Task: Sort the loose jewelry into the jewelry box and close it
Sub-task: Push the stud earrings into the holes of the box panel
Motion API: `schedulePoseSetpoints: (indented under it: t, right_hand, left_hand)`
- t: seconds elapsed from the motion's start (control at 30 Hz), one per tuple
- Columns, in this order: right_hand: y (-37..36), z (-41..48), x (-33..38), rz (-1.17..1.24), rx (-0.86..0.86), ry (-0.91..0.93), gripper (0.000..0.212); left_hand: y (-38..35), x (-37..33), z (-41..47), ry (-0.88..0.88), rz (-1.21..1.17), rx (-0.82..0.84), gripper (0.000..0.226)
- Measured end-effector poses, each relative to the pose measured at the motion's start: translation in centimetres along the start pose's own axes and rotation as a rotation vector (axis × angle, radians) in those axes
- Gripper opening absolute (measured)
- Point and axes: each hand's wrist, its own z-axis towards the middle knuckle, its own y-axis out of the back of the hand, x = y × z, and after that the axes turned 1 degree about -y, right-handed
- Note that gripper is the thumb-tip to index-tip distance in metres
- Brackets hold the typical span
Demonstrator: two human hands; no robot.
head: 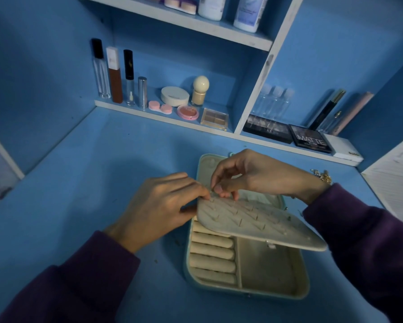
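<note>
grip, left hand [163,202], one panel [256,221]

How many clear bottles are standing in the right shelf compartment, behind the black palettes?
3. The clear bottles stand close together in a row: left, middle, right, behind the black palette. They are blurred, so another one behind them may be hidden.
</note>
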Motion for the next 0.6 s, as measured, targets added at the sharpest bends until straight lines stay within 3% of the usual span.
schedulePoseSetpoints:
  t: [0.6]
  right_hand:
    - [0.2,1.1,0.6,-0.172,0.102,-0.010,0.009]
  left_hand:
    - [0.1,0.0,0.0,-0.013,0.025,-0.016,0.004]
